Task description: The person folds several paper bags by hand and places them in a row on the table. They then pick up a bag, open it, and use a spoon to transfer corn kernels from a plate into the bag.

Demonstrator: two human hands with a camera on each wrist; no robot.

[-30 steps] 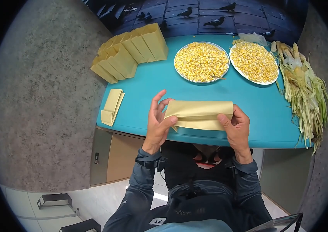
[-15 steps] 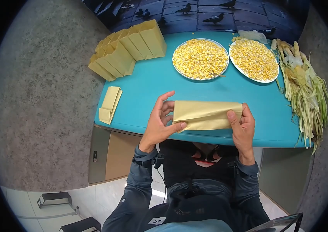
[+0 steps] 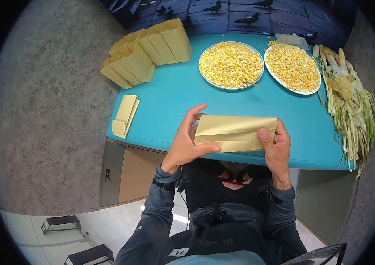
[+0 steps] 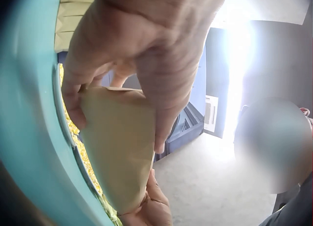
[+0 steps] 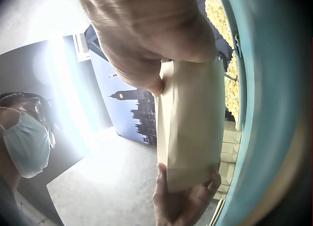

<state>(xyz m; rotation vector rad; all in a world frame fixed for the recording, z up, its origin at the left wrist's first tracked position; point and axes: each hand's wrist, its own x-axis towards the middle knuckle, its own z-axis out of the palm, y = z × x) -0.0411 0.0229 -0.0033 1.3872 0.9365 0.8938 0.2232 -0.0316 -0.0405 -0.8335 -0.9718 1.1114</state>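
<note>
both hands hold a tan paper bag [image 3: 236, 132] sideways between them, over the near part of the desk [image 3: 161, 106].
most fingers are hidden behind the bag, so their exact grip is hard to make out, and its inside cannot be seen; the left hand [image 3: 190, 143] grips one end, thumb along the front and forefinger sticking out past the upper edge, while the right hand [image 3: 278, 145] pinches the other end narrowly, thumb on the front face; flat folded bags [image 3: 125, 115] lie left of the left hand, with standing bags [image 3: 163, 48] farther beyond it; ahead of both hands is a heap of corn kernels [image 3: 230, 65], beyond the right hand a second heap [image 3: 292, 68], and to that hand's right pale husks [image 3: 348, 106] hang over the edge.
</note>
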